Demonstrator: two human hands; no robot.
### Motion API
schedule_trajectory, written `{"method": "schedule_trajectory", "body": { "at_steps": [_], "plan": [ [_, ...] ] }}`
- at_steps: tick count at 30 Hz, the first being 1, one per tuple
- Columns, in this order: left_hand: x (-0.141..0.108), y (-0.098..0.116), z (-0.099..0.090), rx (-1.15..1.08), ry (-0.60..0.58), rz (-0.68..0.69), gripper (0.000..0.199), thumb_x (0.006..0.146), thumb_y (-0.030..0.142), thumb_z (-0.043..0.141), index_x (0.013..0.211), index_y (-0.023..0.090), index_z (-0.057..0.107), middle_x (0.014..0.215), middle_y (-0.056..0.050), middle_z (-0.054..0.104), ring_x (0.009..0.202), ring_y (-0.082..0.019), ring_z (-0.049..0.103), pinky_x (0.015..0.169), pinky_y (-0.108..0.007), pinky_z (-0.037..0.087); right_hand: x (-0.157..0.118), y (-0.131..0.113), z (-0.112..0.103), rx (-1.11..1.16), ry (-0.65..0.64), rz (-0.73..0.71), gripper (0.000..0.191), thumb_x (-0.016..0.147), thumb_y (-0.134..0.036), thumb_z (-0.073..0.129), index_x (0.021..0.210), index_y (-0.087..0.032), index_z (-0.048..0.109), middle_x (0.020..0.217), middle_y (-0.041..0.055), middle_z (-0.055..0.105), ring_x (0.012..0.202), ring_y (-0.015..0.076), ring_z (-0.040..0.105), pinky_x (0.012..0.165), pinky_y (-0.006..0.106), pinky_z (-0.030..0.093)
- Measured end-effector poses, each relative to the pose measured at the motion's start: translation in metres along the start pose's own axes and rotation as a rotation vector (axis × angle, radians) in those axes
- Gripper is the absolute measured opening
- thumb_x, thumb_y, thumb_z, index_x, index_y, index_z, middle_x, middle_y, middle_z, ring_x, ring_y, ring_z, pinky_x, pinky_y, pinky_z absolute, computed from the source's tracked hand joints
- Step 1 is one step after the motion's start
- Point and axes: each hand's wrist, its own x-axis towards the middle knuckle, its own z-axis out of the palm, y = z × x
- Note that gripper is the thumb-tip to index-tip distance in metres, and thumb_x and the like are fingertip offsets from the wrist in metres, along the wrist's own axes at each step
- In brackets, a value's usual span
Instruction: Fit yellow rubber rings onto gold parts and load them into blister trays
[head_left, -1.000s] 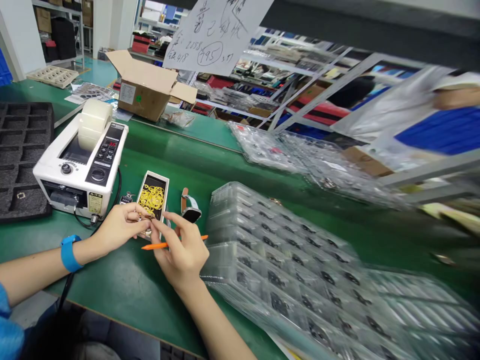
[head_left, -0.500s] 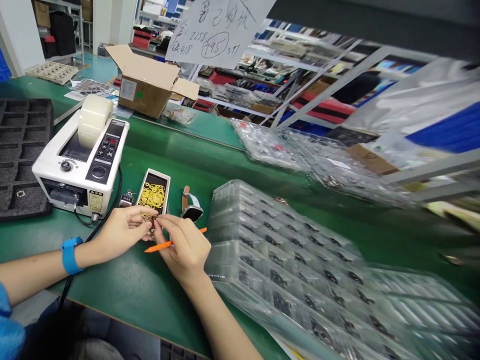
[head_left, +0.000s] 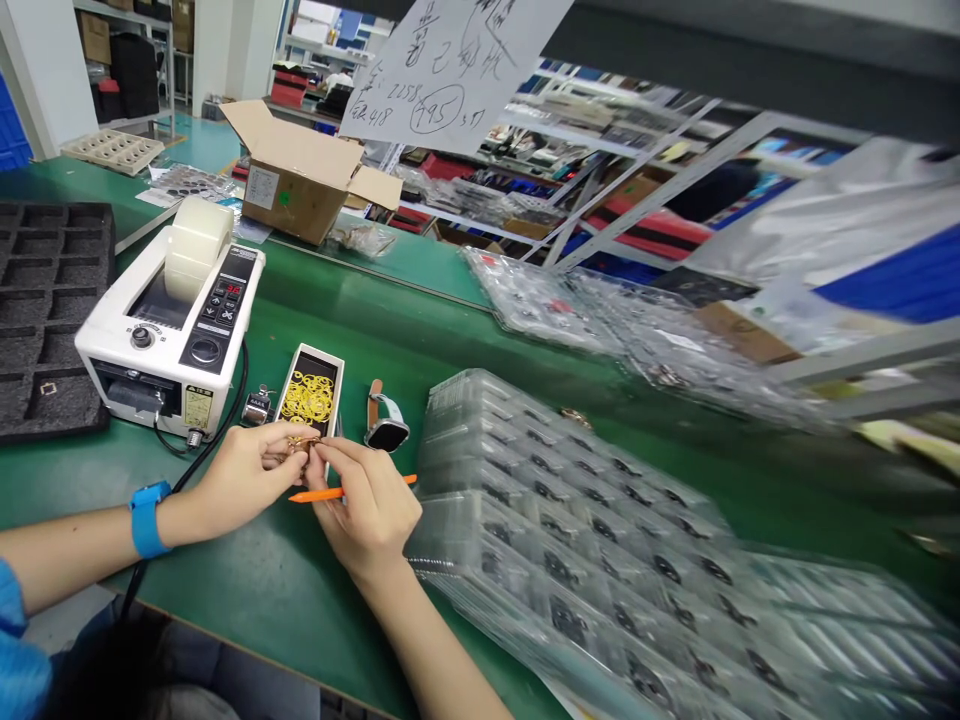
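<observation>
My left hand (head_left: 251, 478), with a blue band on its wrist, pinches a small gold-coloured metal piece (head_left: 302, 446). Fingertips of my right hand (head_left: 367, 500) meet the same piece from the right, and an orange pen-like stick (head_left: 319, 495) lies across that hand's fingers. Much of the piece is hidden by the fingers. Just beyond the hands is a white-rimmed box (head_left: 338, 385) holding yellow rings (head_left: 306, 397). A small metal counter (head_left: 257, 406) sits left of the box, and a watch (head_left: 387, 432) lies to its right.
A white tape dispenser (head_left: 169, 335) stands at the left beside a black foam tray (head_left: 75, 335). Stacked clear plastic trays (head_left: 570, 520) with dark parts fill the right side. An open cardboard box (head_left: 296, 195) is behind, and a handwritten paper (head_left: 450, 75) hangs above.
The whole view has shifted slightly, so things sit a little lower and further right. Both hands have stayed together at the small piece, with slight finger movement.
</observation>
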Motion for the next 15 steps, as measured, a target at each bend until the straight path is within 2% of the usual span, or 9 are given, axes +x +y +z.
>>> {"method": "schedule_trajectory", "body": {
  "at_steps": [4, 7, 9, 12, 14, 15],
  "plan": [
    [0.001, 0.001, 0.001, -0.021, 0.001, -0.016, 0.028, 0.08, 0.019, 0.056, 0.105, 0.011, 0.065, 0.086, -0.007, 0.073, 0.081, -0.017, 0.069, 0.072, -0.025, 0.055, 0.0, -0.002, 0.002, 0.015, 0.008, 0.032, 0.015, 0.08, -0.006, 0.06, 0.089, -0.017, 0.056, 0.077, 0.0072, 0.069, 0.069, 0.0156, 0.063, 0.06, 0.025, 0.047],
    [0.005, -0.001, 0.0, -0.119, 0.008, -0.073, 0.021, 0.076, 0.018, 0.058, 0.096, 0.013, 0.061, 0.076, -0.003, 0.071, 0.071, -0.015, 0.068, 0.067, -0.025, 0.054, 0.001, -0.002, 0.0, 0.122, -0.025, 0.093, 0.015, 0.081, -0.007, 0.059, 0.09, -0.018, 0.055, 0.079, 0.0062, 0.066, 0.07, 0.0153, 0.061, 0.06, 0.025, 0.047],
    [0.009, -0.002, -0.001, -0.198, 0.018, -0.135, 0.014, 0.072, 0.019, 0.061, 0.085, 0.015, 0.057, 0.065, 0.001, 0.066, 0.06, -0.013, 0.064, 0.06, -0.023, 0.052, 0.003, 0.0, -0.004, 0.251, -0.051, 0.221, 0.011, 0.083, -0.013, 0.059, 0.09, -0.019, 0.054, 0.08, 0.004, 0.063, 0.062, 0.0124, 0.056, 0.054, 0.024, 0.044],
    [0.013, 0.0, -0.004, -0.237, 0.029, -0.191, 0.015, 0.068, 0.023, 0.065, 0.073, 0.015, 0.053, 0.055, 0.004, 0.057, 0.05, -0.01, 0.054, 0.05, -0.02, 0.046, 0.006, 0.006, -0.009, 0.464, -0.117, 0.532, 0.005, 0.088, -0.023, 0.053, 0.089, -0.019, 0.054, 0.073, -0.0007, 0.056, 0.051, 0.0091, 0.043, 0.048, 0.022, 0.038],
    [0.013, 0.004, -0.005, -0.24, 0.036, -0.207, 0.016, 0.066, 0.026, 0.067, 0.071, 0.014, 0.056, 0.054, 0.004, 0.056, 0.05, -0.009, 0.05, 0.048, -0.019, 0.042, 0.008, 0.009, -0.009, 0.616, -0.233, 0.682, 0.012, 0.09, -0.028, 0.048, 0.088, -0.019, 0.056, 0.066, -0.0029, 0.051, 0.051, 0.0095, 0.042, 0.048, 0.022, 0.038],
    [0.013, 0.006, -0.006, -0.243, 0.042, -0.212, 0.017, 0.065, 0.026, 0.067, 0.071, 0.014, 0.057, 0.055, 0.003, 0.056, 0.051, -0.008, 0.049, 0.049, -0.018, 0.04, 0.009, 0.01, -0.008, 0.692, -0.306, 0.711, 0.014, 0.09, -0.029, 0.047, 0.087, -0.019, 0.057, 0.065, -0.003, 0.051, 0.053, 0.0101, 0.044, 0.05, 0.023, 0.039]
  ]
}}
